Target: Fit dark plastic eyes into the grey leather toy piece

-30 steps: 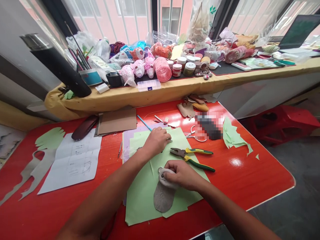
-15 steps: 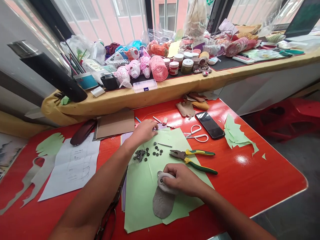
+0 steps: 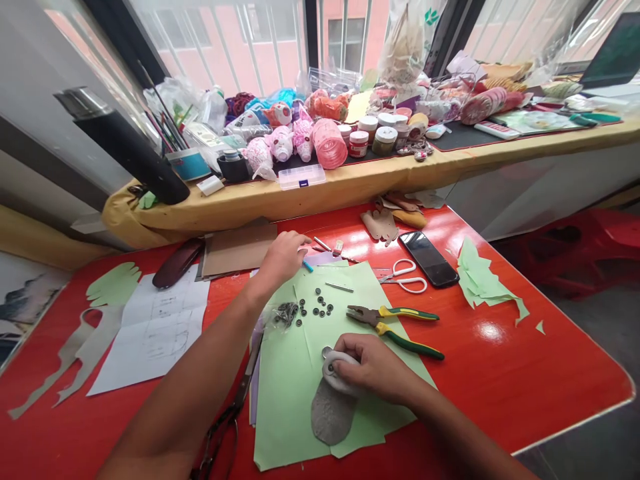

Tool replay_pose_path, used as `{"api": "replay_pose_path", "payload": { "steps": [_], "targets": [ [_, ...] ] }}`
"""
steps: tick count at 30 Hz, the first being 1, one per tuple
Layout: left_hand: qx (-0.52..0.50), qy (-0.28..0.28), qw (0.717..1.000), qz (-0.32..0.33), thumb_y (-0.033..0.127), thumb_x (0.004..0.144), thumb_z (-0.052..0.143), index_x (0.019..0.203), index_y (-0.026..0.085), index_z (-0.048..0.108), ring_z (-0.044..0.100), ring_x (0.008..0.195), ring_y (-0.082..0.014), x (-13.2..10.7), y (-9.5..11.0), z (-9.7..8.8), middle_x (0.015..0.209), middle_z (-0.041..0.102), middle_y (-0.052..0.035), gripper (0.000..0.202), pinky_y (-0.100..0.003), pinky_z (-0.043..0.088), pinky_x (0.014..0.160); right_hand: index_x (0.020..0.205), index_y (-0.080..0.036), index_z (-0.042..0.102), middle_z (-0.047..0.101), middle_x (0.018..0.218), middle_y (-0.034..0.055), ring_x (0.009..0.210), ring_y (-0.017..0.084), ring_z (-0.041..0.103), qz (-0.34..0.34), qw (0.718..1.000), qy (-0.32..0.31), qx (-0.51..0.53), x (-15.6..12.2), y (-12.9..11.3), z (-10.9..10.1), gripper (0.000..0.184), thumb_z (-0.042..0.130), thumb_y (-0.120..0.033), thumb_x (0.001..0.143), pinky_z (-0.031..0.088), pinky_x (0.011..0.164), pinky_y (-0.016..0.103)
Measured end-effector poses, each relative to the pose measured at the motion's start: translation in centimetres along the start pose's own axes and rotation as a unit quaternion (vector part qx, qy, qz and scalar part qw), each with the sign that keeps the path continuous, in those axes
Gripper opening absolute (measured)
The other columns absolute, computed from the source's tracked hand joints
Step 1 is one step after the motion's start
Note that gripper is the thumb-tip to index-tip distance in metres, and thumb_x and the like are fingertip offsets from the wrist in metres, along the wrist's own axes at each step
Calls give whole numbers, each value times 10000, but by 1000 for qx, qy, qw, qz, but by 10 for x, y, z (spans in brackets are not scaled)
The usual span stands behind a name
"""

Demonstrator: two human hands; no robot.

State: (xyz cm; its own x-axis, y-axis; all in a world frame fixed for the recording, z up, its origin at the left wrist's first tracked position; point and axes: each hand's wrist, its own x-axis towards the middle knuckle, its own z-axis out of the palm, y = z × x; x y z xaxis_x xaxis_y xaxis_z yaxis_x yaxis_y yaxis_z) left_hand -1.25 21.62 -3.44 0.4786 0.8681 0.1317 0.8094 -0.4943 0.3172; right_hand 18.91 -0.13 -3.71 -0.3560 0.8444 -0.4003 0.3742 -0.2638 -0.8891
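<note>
My right hand (image 3: 370, 367) is closed on a light-grey felt piece (image 3: 337, 371) with a small dark snap or button on its face and a rounded tab at the top. A darker grey oval flap (image 3: 332, 413) of it lies over the green paper (image 3: 280, 413). At the paper's far edge, my left hand (image 3: 285, 255) has its fingers bent around a thin blue stick, perhaps a pen (image 3: 307, 266), whose end pokes out below the fingertips. Several black snaps (image 3: 323, 311) lie loose between the hands, beside a small plastic bag (image 3: 284, 315) of more. A metal rod (image 3: 339, 287) rests nearby.
Green-handled pliers (image 3: 395, 323), white-handled scissors (image 3: 407, 275) and a phone (image 3: 429, 259) lie to the right. Dark-handled scissors (image 3: 227, 417) are by my left forearm. A drawn sheet (image 3: 155, 327) and glasses case (image 3: 177, 263) sit left. Jars and toys crowd the sill (image 3: 240, 207).
My left hand has closed on the blue stick, which has shifted from the hand's left side to below its fingertips. My right hand still holds the felt piece. The view has shifted slightly.
</note>
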Motion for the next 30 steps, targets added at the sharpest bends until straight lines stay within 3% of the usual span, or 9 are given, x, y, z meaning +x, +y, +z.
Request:
{"api": "replay_pose_path", "payload": {
  "steps": [5,13,17,21,22,24,26,28,30],
  "targets": [
    [12,-43,997,59,-16,870,547,1057,209,789,576,1060,-278,37,13,9,1093,731,-118,380,-388,444,925,782,-183,649,561,731,-21,684,137,480,1,1000,14,-2,-1,-4,1,65,603,-198,825,333,575,230],
    [-105,-37,993,28,23,784,666,613,181,637,616,912,-279,59,18,13,764,656,-119,234,-384,459,854,796,-180,652,573,744,-22,706,141,491,-2,1000,20,-9,-3,-6,1,48,609,-193,810,343,603,237],
    [-243,38,969,-37,209,905,627,832,171,696,654,884,-253,31,21,-2,871,704,-112,108,-361,513,810,797,-175,652,574,745,-18,709,142,492,1,1000,18,2,-3,-6,2,58,607,-205,816,344,605,238],
    [-398,60,913,-75,334,1035,433,1068,151,674,694,815,-180,-35,37,-17,988,735,-113,305,-307,578,747,789,-182,644,568,734,-18,691,141,482,0,1000,11,6,-2,-4,1,53,612,-215,816,336,584,235],
    [-451,59,886,-85,342,1032,454,1075,155,674,692,799,-149,-53,43,-21,1006,734,-101,291,-270,584,736,784,-184,639,565,731,-17,686,141,479,0,1000,8,8,-2,-4,1,56,612,-220,818,336,580,235],
    [-709,37,685,-162,302,932,677,1022,149,703,680,774,-107,-84,55,-28,990,725,-75,179,-201,580,720,783,-184,633,566,733,-15,687,144,481,1,1000,3,13,-1,-4,0,71,613,-238,825,344,585,237],
    [-828,26,515,-219,201,850,784,1002,134,726,665,728,-80,-106,66,-33,936,715,-48,176,-152,571,667,801,-182,640,582,757,-7,708,151,493,-4,1000,1,18,-1,-4,-1,95,621,-268,835,360,605,241],
    [-873,38,413,-256,126,858,766,1076,119,731,659,704,-77,-119,76,-37,884,700,-31,221,-140,576,642,827,-182,653,599,775,-1,718,158,502,-5,1000,-1,21,-1,-5,-2,125,631,-303,849,364,609,246],
    [-889,47,351,-291,83,903,696,1100,104,718,673,709,-87,-125,84,-40,872,697,-37,199,-146,592,644,827,-185,652,600,774,0,716,161,503,-5,1000,1,19,-2,-5,-1,143,632,-323,860,359,605,249]
  ]
}}
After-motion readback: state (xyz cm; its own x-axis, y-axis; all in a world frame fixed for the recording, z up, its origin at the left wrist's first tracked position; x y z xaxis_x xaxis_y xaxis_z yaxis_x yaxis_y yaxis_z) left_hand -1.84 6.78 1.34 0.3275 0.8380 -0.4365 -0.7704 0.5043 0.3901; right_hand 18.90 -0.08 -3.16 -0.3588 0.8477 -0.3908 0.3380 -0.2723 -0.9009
